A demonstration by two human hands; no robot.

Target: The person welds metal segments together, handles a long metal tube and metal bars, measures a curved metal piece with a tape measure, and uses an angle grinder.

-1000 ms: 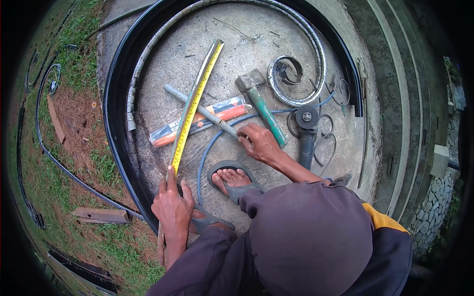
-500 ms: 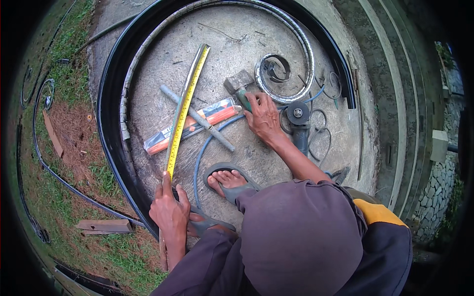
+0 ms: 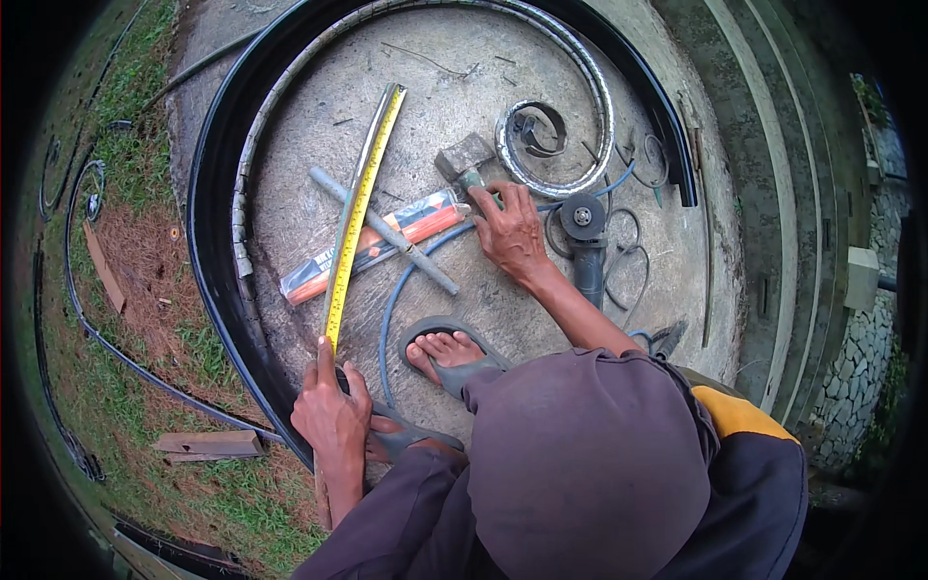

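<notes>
My left hand is closed around the near end of a yellow measuring tape. The tape lies stretched along a narrow shiny metal strip, up to its far end; a dark part shows between thumb and fingers. My right hand is wrapped around the green handle of a hammer, whose blocky grey head rests on the concrete. Under the strip, a grey metal pipe crosses over an orange-and-white plastic packet. An angle grinder lies just right of my right hand.
A large black curved channel arcs around the work area, with a silvery metal spiral inside it. A blue cable runs past my sandalled feet. Grass and wood offcuts lie left; concrete steps rise right.
My right hand has shifted slightly toward me on the hammer handle. My left hand and the tape stay in place, and the whole view has moved a little.
</notes>
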